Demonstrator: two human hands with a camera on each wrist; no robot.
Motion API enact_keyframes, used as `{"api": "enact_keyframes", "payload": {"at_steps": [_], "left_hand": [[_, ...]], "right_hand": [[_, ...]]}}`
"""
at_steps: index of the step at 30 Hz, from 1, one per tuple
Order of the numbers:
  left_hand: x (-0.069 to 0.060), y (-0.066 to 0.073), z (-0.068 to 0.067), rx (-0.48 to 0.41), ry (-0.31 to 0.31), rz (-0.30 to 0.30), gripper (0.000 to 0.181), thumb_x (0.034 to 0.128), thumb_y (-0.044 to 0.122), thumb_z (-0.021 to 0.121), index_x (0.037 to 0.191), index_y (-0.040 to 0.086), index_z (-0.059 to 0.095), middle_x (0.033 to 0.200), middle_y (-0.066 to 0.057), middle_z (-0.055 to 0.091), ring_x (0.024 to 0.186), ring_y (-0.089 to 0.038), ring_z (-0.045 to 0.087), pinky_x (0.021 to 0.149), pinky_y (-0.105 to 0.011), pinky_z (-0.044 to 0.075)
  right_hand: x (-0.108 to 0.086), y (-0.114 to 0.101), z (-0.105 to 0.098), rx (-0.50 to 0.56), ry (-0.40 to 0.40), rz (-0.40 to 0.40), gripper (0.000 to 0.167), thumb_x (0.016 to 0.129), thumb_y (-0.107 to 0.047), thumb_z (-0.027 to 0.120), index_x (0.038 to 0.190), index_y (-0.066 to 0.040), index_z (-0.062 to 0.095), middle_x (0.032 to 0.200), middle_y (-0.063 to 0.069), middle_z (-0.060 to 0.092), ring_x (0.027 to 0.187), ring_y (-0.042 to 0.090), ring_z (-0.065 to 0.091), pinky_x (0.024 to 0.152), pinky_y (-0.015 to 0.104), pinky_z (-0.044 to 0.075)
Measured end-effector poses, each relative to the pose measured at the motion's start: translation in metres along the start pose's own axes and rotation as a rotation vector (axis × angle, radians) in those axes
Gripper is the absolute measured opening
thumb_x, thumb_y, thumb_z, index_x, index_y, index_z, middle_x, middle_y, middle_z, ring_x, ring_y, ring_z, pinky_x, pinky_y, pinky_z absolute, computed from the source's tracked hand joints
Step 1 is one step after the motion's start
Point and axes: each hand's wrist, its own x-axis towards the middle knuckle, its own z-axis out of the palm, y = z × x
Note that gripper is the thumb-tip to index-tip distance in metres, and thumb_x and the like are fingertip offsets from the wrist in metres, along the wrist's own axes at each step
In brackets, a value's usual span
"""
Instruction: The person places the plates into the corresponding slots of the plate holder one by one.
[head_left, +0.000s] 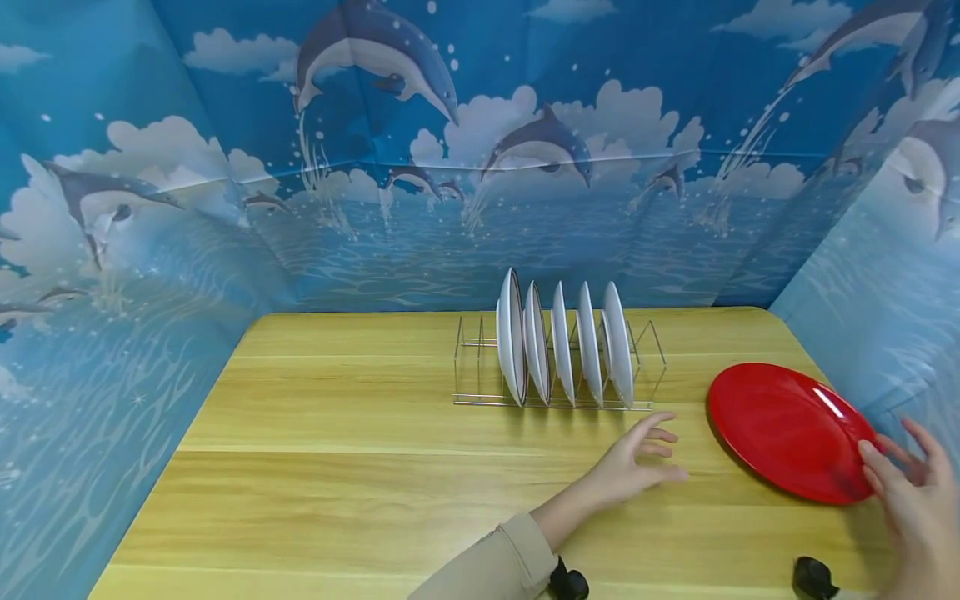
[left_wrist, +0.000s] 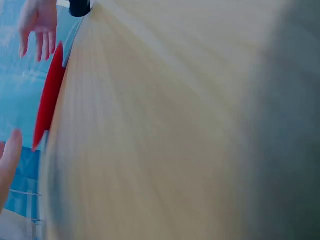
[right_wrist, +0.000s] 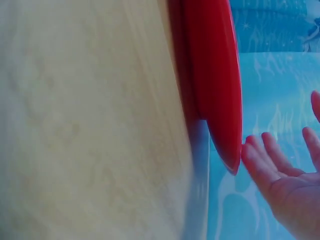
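Observation:
A red oval plate (head_left: 793,433) lies on the right side of the wooden table. My right hand (head_left: 917,492) is at its right edge, thumb close to the rim, fingers spread and not curled round it; in the right wrist view the fingers (right_wrist: 265,155) are beside the plate's end (right_wrist: 220,90), and whether they touch is hard to tell. Left of the plate, my left hand (head_left: 626,467) hovers over the table with fingers apart and nothing in them. The left wrist view shows the plate (left_wrist: 49,95) edge-on, a left fingertip (left_wrist: 10,160) and the right hand (left_wrist: 40,25).
A wire rack (head_left: 555,404) near the table's back edge holds several white plates (head_left: 562,346) upright. Dolphin-printed cloth (head_left: 480,208) hangs behind and at both sides. Two black objects, one (head_left: 813,577) at the right and one (head_left: 570,581) by the left sleeve, are at the front.

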Motion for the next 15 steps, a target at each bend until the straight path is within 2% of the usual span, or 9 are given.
{"api": "enact_keyframes", "payload": {"at_steps": [2,4,5,6,10,12,13,14,15], "left_hand": [[0.006,-0.006,0.002,-0.097,-0.005,-0.058,0.063,0.0871,0.008,0.060,0.139,0.031,0.033,0.124,0.000,0.051,0.103,-0.008,0.055,0.076,-0.020,0.051],[0.012,-0.013,0.003,-0.204,-0.008,-0.111,0.063,0.0877,0.006,0.059,0.139,0.030,0.033,0.123,-0.001,0.051,0.098,-0.010,0.058,0.076,-0.023,0.053],[0.015,-0.016,0.004,-0.246,-0.011,-0.135,0.062,0.0883,0.006,0.058,0.140,0.030,0.032,0.123,-0.001,0.050,0.097,-0.011,0.058,0.078,-0.025,0.053],[0.018,-0.018,0.004,-0.284,-0.013,-0.159,0.062,0.0887,0.005,0.057,0.140,0.029,0.032,0.123,-0.001,0.050,0.096,-0.012,0.059,0.079,-0.027,0.053],[0.029,-0.026,0.007,-0.392,-0.014,-0.214,0.059,0.0907,0.006,0.055,0.140,0.029,0.032,0.125,-0.005,0.046,0.103,-0.021,0.056,0.085,-0.038,0.051],[0.034,-0.029,0.009,-0.439,-0.007,-0.226,0.058,0.0911,0.005,0.053,0.139,0.030,0.033,0.126,-0.008,0.045,0.107,-0.024,0.054,0.088,-0.043,0.049],[0.036,-0.030,0.010,-0.459,-0.004,-0.227,0.057,0.0914,0.005,0.052,0.138,0.030,0.033,0.127,-0.009,0.045,0.109,-0.026,0.052,0.089,-0.045,0.048],[0.038,-0.031,0.011,-0.482,0.001,-0.226,0.057,0.0915,0.004,0.051,0.138,0.030,0.033,0.127,-0.010,0.044,0.110,-0.027,0.051,0.089,-0.048,0.047],[0.040,-0.031,0.012,-0.501,0.006,-0.224,0.056,0.0918,0.003,0.050,0.138,0.030,0.033,0.128,-0.011,0.043,0.111,-0.029,0.050,0.090,-0.050,0.046]], "right_hand": [[0.005,0.003,-0.003,-0.125,0.023,0.037,0.086,0.073,-0.031,0.073,0.140,-0.046,0.021,0.140,-0.014,0.032,0.113,0.000,0.042,0.074,0.011,0.049],[0.006,0.003,-0.003,-0.234,0.024,0.051,0.087,0.074,-0.036,0.070,0.140,-0.048,0.015,0.148,-0.012,0.021,0.130,0.007,0.028,0.093,0.015,0.038],[0.007,0.002,-0.003,-0.259,0.030,0.057,0.086,0.074,-0.038,0.069,0.140,-0.049,0.015,0.150,-0.014,0.017,0.133,0.006,0.021,0.098,0.016,0.030],[0.007,0.002,-0.003,-0.255,0.042,0.052,0.086,0.074,-0.036,0.070,0.140,-0.048,0.017,0.149,-0.011,0.018,0.132,0.007,0.024,0.093,0.013,0.035],[0.004,0.000,-0.004,-0.252,0.099,0.060,0.075,0.082,-0.028,0.065,0.139,-0.047,0.021,0.149,-0.011,0.019,0.132,0.007,0.027,0.099,0.017,0.034],[0.004,-0.001,-0.005,-0.328,0.118,0.070,0.070,0.087,-0.027,0.059,0.140,-0.048,0.017,0.150,-0.007,0.018,0.133,0.011,0.025,0.103,0.022,0.034],[0.004,-0.001,-0.007,-0.386,0.109,0.077,0.069,0.089,-0.028,0.055,0.140,-0.048,0.013,0.152,-0.007,0.013,0.136,0.013,0.019,0.108,0.028,0.028],[0.004,-0.001,-0.008,-0.412,0.092,0.082,0.069,0.090,-0.027,0.053,0.141,-0.048,0.011,0.152,-0.008,0.011,0.135,0.014,0.022,0.108,0.027,0.027],[0.004,-0.001,-0.010,-0.446,0.070,0.072,0.069,0.092,-0.025,0.051,0.141,-0.048,0.009,0.152,-0.004,0.011,0.129,0.013,0.031,0.103,0.025,0.036]]}}
